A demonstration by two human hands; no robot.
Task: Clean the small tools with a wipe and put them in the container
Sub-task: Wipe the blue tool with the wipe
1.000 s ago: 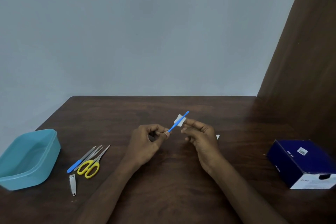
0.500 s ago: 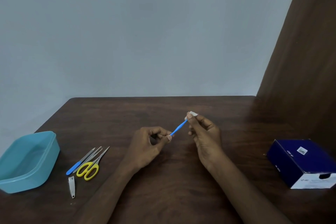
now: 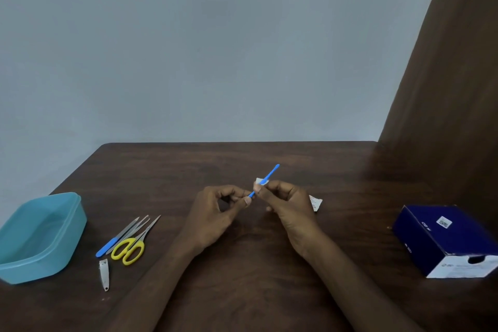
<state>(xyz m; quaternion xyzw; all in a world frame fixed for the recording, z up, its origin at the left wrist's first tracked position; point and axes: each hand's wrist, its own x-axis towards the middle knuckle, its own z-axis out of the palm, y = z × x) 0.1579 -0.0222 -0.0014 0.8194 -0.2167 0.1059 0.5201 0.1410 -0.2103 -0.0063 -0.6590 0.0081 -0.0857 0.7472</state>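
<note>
A person's two hands meet above the middle of a dark brown wooden counter (image 3: 242, 291). The left hand (image 3: 215, 215) pinches the near end of a thin blue plastic stick tool (image 3: 265, 179) between thumb and forefinger, its other fingers curled in. The right hand (image 3: 285, 202) pinches a small folded white wipe (image 3: 260, 181) around the stick's middle, leaving the far tip bare and pointing away to the right. The stick looks light, stiff and narrow, and probably slippery once damp, so a firm pinch at the very end seems the best hold while the wipe slides along it. Half a second ago the wipe sat at the far tip; it has since slid back towards the left hand. At the left edge sits a teal plastic tub (image 3: 72, 224), the container, with nothing visible in it. Near it on the counter lie yellow-handled scissors (image 3: 132, 246), a blue-handled metal file (image 3: 116, 237) and a silver nail clipper (image 3: 104, 275), not yet cleaned, by my judgement. A torn white sachet (image 3: 315, 202) lies behind the right hand, and a dark blue cardboard box (image 3: 447, 240) sits at the right.
</note>
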